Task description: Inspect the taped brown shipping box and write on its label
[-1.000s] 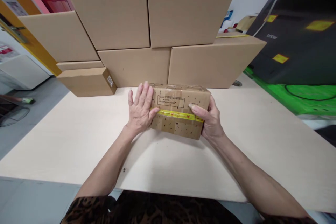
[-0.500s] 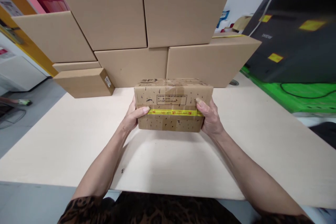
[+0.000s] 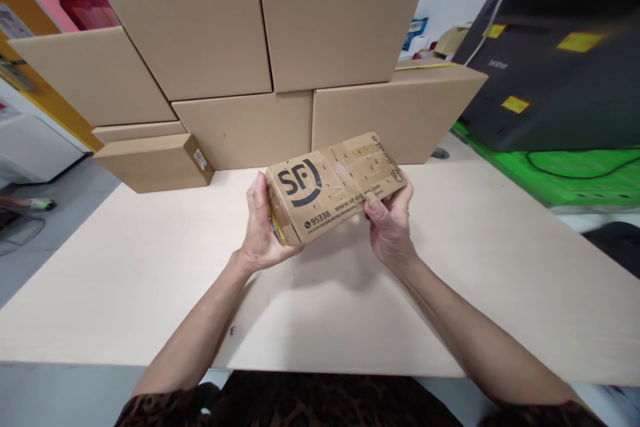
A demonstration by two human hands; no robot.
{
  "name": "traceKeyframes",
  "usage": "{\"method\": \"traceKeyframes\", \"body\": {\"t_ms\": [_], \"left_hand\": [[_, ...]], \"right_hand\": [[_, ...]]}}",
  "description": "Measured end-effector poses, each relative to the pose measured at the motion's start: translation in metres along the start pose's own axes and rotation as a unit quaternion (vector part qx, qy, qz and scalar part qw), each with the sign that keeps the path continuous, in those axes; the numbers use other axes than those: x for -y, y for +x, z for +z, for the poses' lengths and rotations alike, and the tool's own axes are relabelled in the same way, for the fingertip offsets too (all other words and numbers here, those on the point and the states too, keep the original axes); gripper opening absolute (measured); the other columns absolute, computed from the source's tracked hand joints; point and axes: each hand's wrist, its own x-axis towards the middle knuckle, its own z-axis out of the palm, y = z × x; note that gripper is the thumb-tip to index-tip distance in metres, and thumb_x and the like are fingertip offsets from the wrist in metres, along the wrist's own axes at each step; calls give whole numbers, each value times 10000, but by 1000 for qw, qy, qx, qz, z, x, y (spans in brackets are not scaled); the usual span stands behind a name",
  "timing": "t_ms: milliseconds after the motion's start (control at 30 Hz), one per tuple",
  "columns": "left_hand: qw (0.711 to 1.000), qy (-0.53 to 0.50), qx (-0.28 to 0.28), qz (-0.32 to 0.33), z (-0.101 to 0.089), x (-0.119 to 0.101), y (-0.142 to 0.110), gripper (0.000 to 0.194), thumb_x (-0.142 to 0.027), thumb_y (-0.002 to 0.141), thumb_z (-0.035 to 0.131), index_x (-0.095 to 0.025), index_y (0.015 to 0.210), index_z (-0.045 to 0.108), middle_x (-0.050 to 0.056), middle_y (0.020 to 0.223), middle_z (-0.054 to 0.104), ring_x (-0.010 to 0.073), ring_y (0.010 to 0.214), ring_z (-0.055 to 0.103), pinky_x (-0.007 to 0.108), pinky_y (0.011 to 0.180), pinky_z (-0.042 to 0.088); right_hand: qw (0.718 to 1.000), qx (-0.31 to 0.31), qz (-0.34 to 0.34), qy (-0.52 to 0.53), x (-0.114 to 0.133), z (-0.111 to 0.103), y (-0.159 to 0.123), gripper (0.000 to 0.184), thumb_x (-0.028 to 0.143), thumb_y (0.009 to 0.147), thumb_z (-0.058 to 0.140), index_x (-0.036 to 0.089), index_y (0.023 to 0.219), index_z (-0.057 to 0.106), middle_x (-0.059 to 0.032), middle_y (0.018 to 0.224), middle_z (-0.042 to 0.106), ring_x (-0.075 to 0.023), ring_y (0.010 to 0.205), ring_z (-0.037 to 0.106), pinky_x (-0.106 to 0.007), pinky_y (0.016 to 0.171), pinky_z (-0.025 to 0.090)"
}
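Observation:
A small taped cardboard parcel point(image 3: 336, 185) with a black "SF" logo and printed numbers is held in the air above the pale table point(image 3: 150, 267). My left hand point(image 3: 261, 227) grips its left end, where yellow tape shows, with fingers wrapped round it. At the right end my right hand point(image 3: 389, 227) clasps the lower edge. The parcel is tilted, its logo face turned up toward me and its right end raised.
A wall of large plain cardboard boxes point(image 3: 270, 60) is stacked along the table's far edge, with a flat smaller box point(image 3: 153, 161) at its left foot. A black printer-like machine point(image 3: 555, 60) stands on a green mat point(image 3: 565, 177) at the right.
The parcel was lifted off the table and rolled, so the logo face shows now instead of the yellow-taped face. My left hand shifted from its top to its left end.

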Motion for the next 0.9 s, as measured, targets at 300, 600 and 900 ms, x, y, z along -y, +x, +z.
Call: {"method": "traceKeyframes", "body": {"t_ms": [300, 600, 900], "left_hand": [[994, -67, -39, -80, -4, -24, 3, 1426, -741, 609, 906, -360, 1713, 88, 160, 1712, 324, 475, 1614, 282, 654, 1307, 296], [850, -395, -116, -329, -13, -40, 22, 767, -468, 661, 875, -209, 1341, 633, 119, 1247, 777, 409, 1261, 712, 531, 1040, 613], [717, -475, -144, -490, -18, -21, 34, 457, -498, 761, 775, -204, 1106, 717, 89, 1008, 842, 382, 1135, 783, 514, 977, 669]], "right_hand": [[999, -52, -4, -14, 2, -6, 14, 754, 777, 851, 639, 342, 1451, 497, -115, 1396, 623, -351, 1380, 594, -615, 1154, 498], [982, 133, 119, 60, 13, -18, 19, 783, 690, 757, 801, 335, 1425, 598, -67, 1343, 754, -365, 1355, 668, -601, 1159, 530], [977, 193, 0, -86, -9, -19, 6, 986, 570, 803, 857, 363, 1632, 365, -103, 1739, 365, -356, 1613, 357, -667, 1303, 314]]}}
